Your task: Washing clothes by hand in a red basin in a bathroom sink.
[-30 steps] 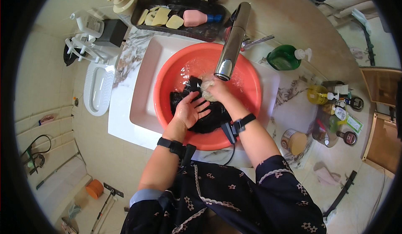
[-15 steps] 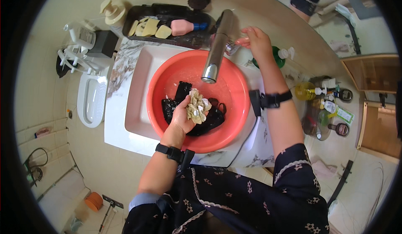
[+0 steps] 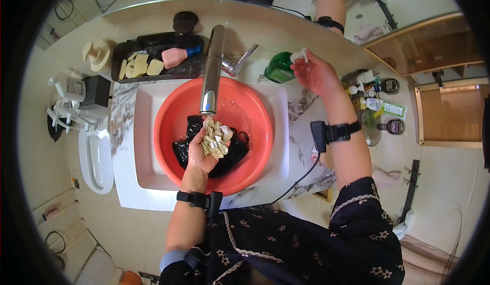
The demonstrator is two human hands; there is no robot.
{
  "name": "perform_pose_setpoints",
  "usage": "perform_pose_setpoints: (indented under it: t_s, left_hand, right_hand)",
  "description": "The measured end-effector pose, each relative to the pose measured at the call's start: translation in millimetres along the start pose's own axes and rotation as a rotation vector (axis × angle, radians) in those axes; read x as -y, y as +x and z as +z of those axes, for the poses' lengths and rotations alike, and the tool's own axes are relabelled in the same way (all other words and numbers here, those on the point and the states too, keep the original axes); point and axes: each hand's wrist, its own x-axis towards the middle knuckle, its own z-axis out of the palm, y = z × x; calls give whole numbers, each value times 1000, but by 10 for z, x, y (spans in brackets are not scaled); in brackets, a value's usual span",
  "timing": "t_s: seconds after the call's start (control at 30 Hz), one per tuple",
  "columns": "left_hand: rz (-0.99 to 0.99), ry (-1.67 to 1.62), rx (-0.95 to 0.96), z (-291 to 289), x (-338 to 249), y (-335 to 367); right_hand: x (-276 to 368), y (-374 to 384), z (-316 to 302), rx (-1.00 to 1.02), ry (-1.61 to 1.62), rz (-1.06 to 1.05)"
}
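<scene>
There at the sink [image 3: 143, 147], the left hand [image 3: 199, 156] clasps a crumpled cream cloth [image 3: 216, 139] over black fabric [image 3: 227, 165] in the coral basin [image 3: 262, 137], the right hand [image 3: 314, 74], fingers loosely bent, beside the green pump bottle [image 3: 279, 69].

Desk [image 3: 125, 175]: white, grey-brown marble veining, white rectangular sink [image 3: 143, 150] set in. Red basin [image 3: 162, 144] sits in sink. Long black tray [image 3: 158, 76] far left, left of chrome faucet [image 3: 214, 47]. Green pump bottle [image 3: 278, 69] far side, right of faucet. Right end: tub [image 3: 315, 155], mostly hidden; small bottles [image 3: 373, 104] clustered beyond.
</scene>
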Motion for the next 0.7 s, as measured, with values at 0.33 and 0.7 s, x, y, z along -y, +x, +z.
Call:
perform_pose_setpoints:
  t_s: [0.33, 0.7]
  left_hand:
    - [-31, -9, 3, 103, 145, 78]
    - [54, -240, 182, 84, 109, -77]
  right_hand:
    - [47, 131, 54, -158, -110, 14]
    - [-483, -208, 124, -2, 295, 92]
